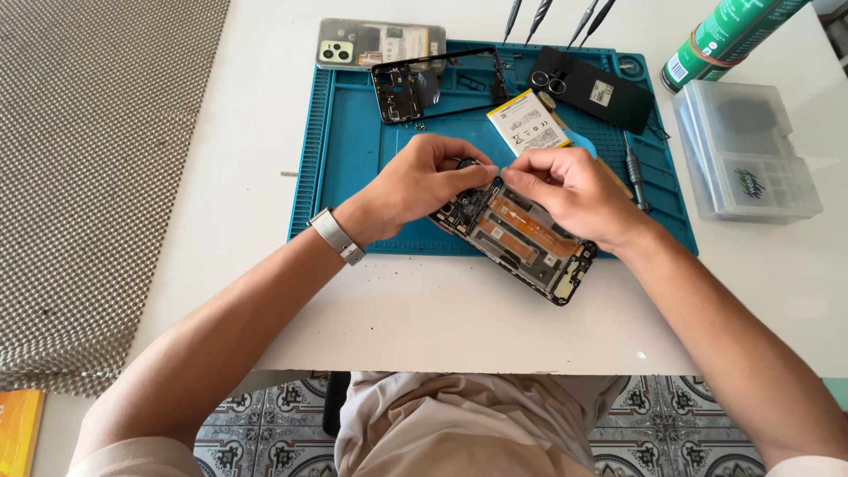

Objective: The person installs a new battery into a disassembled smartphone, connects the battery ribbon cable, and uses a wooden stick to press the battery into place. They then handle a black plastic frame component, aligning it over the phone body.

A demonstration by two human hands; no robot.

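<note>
Blue silicone repair mat (353, 141) on a white table (442, 309): I see my left hand (415, 181) and right hand (570, 190) meeting over an opened smartphone (517, 243), fingertips pinched together at its top edge; what they pinch is too small to tell. A battery (527, 122) lies just behind.

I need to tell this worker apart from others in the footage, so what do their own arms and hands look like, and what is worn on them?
Both forearms are bare, with light beige short sleeves showing only at the lower corners of the picture. The left hand has a silver metal-link wristband on its wrist, its face hidden. The right hand and its wrist carry nothing; no gloves, and no rings that I can see.
</note>
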